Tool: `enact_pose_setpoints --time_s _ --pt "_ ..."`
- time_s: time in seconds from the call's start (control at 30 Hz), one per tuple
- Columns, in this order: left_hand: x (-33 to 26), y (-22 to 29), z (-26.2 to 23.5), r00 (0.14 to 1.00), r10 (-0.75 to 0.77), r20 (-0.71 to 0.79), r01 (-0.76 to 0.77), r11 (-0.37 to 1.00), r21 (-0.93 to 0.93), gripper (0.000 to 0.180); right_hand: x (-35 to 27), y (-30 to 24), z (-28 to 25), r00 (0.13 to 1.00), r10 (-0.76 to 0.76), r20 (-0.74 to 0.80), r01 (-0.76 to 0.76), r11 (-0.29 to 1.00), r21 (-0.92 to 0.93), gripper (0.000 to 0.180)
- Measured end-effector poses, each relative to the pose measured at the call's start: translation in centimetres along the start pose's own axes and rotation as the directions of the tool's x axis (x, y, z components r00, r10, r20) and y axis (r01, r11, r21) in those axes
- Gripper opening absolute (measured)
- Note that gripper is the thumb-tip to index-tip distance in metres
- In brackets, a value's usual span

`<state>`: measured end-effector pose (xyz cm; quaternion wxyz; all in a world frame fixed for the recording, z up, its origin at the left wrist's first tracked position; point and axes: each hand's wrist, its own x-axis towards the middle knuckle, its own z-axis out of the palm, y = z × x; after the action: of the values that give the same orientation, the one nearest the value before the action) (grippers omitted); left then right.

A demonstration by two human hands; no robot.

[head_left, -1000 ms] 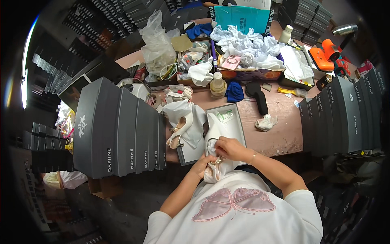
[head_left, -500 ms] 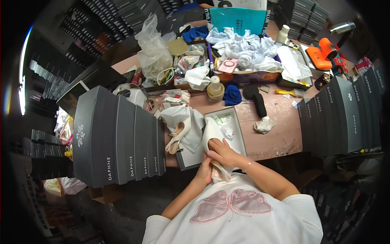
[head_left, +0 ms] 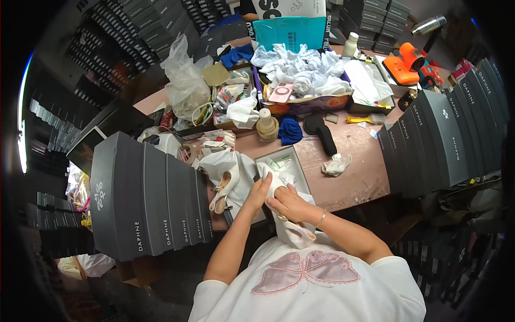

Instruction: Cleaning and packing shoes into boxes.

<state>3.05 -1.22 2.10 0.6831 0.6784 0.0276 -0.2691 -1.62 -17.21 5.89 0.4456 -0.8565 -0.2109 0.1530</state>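
I hold a white shoe (head_left: 288, 231) in both hands above an open grey shoe box (head_left: 301, 174). Its toe points away from me and its heel end lies close to my shirt. My left hand (head_left: 259, 194) is closed round the left side of the toe part. The fingers of my right hand (head_left: 292, 204) press at the shoe's opening, and whether they reach inside is hidden. A second white shoe (head_left: 229, 185) with a gold-coloured trim lies to the left, on white wrapping paper (head_left: 245, 172). Small clear packets (head_left: 280, 162) sit in the box.
Stacks of grey shoe boxes stand at left (head_left: 129, 198) and right (head_left: 429, 139). Behind are a bottle (head_left: 266, 127), a blue cloth (head_left: 290, 131), a black handled tool (head_left: 321, 134), crumpled paper (head_left: 337, 165), a yellow brush (head_left: 365, 119), and a carton of white tissue (head_left: 300, 70).
My left hand has moved from the heel end forward to the toe part of the shoe. My right hand stays at its opening. The whole view has shifted slightly.
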Motion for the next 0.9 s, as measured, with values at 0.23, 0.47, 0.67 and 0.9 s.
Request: enact_pose_setpoints --time_s 0.23,0.47,0.67,0.9 --pt "0.7 0.2 2.1 0.993 -0.118 0.007 0.104 0.849 -0.518 0.044 0.3 0.6 1.4 0.997 -0.055 -0.059 0.041 0.977 -0.211 0.078" --pt "-2.3 0.5 0.8 0.95 -0.313 0.016 0.243 0.704 -0.667 0.049 3.0 -0.2 0.8 0.969 -0.109 0.221 0.153 0.97 -0.19 0.052" --pt "-1.5 0.0 1.0 0.987 -0.152 -0.043 0.082 0.724 -0.685 0.035 -3.3 -1.0 -1.7 0.99 -0.092 0.104 0.077 0.987 0.138 0.043" --pt "-1.2 0.6 2.2 0.987 -0.135 0.091 0.161 0.738 -0.656 0.043 -0.8 1.2 -2.4 0.993 -0.024 0.116 0.021 0.999 0.033 0.062"
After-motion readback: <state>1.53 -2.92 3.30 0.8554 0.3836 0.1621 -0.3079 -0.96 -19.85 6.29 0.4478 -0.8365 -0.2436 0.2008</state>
